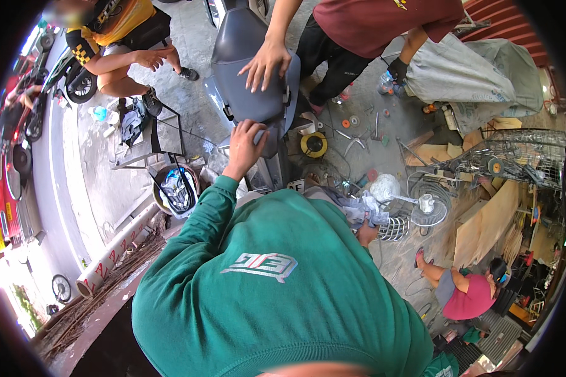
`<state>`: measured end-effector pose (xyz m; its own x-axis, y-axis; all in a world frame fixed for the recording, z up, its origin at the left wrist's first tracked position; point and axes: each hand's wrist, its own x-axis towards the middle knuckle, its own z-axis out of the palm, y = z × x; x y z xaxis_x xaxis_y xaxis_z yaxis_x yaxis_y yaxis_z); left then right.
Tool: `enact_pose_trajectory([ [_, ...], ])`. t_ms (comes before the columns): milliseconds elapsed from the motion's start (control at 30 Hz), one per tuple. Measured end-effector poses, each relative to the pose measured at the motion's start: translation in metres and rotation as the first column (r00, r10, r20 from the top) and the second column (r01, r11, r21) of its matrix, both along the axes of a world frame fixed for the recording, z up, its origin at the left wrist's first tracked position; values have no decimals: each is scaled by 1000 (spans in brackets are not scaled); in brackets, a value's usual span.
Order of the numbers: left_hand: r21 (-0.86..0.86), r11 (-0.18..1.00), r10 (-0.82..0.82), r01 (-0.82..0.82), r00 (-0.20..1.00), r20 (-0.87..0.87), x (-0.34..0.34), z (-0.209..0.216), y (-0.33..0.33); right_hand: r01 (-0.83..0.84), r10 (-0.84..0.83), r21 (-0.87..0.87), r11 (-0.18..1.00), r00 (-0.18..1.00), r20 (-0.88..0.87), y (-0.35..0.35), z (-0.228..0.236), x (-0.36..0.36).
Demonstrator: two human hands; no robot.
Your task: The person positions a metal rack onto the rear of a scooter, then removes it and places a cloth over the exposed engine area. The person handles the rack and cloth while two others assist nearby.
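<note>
My left hand (246,146) rests on the rear tail of a grey motorcycle (253,94), fingers slightly bent and apart, holding nothing. A co-worker's bare hand (267,65) lies spread on the dark seat ahead of it. Low on my right side is my right hand (366,235), beside a crumpled grey cloth (366,210) and a wire basket (393,229). Its fingers are mostly hidden, so I cannot see whether it grips anything. A black-and-yellow round spool (314,144) lies on the ground right of the motorcycle's tail.
A person in maroon (390,25) leans over the motorcycle; another in yellow (129,25) sits at left. Hand tools (352,139) and a fan (429,208) are at right, near plywood sheets (487,223). A bucket (175,190) and white pipe (116,251) stand left, beside the road.
</note>
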<state>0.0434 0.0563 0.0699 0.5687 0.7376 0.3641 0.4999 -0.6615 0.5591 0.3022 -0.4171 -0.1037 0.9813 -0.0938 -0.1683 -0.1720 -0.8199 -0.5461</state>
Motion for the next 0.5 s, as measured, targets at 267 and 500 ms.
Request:
enact_pose_trajectory([
  [267, 36, 990, 139, -137, 989, -50, -4, -25, -1, 52, -48, 59, 997, 997, -61, 17, -8, -12],
  [500, 63, 990, 129, -127, 991, -32, 3, 0, 7, 103, -103, -99, 990, 995, 1, 5, -30, -13],
])
